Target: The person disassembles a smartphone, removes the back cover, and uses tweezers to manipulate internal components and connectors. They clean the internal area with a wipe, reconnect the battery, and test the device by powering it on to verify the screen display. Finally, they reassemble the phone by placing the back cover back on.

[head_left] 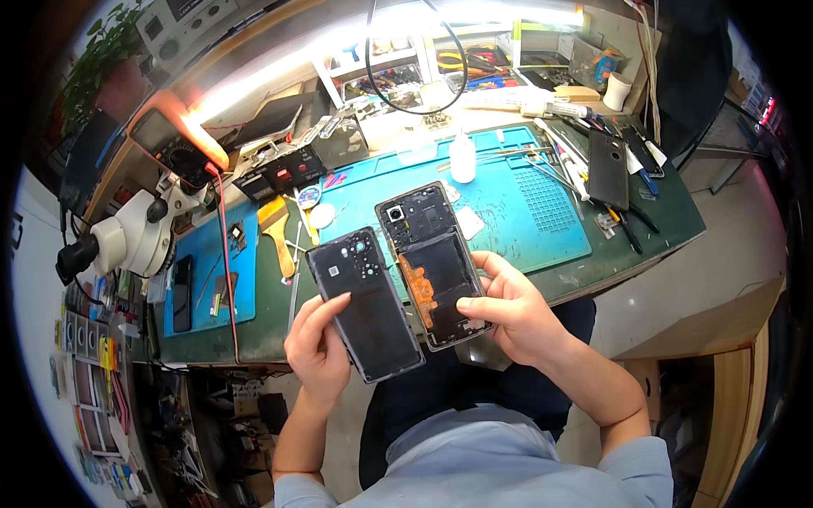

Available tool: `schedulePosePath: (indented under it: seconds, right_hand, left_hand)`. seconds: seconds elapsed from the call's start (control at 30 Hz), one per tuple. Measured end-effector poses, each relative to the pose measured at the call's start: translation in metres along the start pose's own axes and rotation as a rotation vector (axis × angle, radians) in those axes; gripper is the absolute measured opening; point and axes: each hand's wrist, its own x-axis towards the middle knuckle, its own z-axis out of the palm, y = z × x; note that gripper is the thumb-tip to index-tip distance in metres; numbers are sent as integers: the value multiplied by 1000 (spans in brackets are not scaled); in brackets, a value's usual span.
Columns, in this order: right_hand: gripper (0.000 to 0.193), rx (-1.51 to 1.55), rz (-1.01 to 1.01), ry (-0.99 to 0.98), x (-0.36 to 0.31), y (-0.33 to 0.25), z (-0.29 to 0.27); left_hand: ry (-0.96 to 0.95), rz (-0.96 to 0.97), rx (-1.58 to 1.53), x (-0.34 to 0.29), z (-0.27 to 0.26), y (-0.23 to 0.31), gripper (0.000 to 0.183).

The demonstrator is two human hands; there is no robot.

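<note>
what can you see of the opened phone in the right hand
The opened phone is a dark, rectangular slab with its inside showing: a square-framed camera lens near the upper left corner, flat black parts below, and an orange strip along the left side. It slants slightly, gripped near its lower right by the right hand, thumb on the inner face. Whether it touches the dark panel alongside is unclear.

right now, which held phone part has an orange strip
The phone body in the right hand: its orange strip shows; the back cover in the left hand has none.
</note>
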Motion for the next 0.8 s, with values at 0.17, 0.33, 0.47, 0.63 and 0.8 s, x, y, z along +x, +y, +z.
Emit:
schedulePosePath:
  seconds: [0.17,0.33,0.47,0.63,0.8]
  right_hand:
    - [70,32,-58,22,-2,6,-1]
    - [67,59,-62,-37,-2,9,2]
    - [65,57,-43,-13,-5,12,2]
    - [60,-4,-49,35,-6,14,4]
    - [54,-40,-62,63,-8,18,6]
  left_hand:
    - [4,-430,-576,4,0,13,26]
    - [-35,-491,-605,12,9,8,18]
    - [-52,-649,-745,24,18,4,38]
    - [-306,-907,-883,32,12,13,41]
    - [-396,-1018,-951,29,13,23,35]
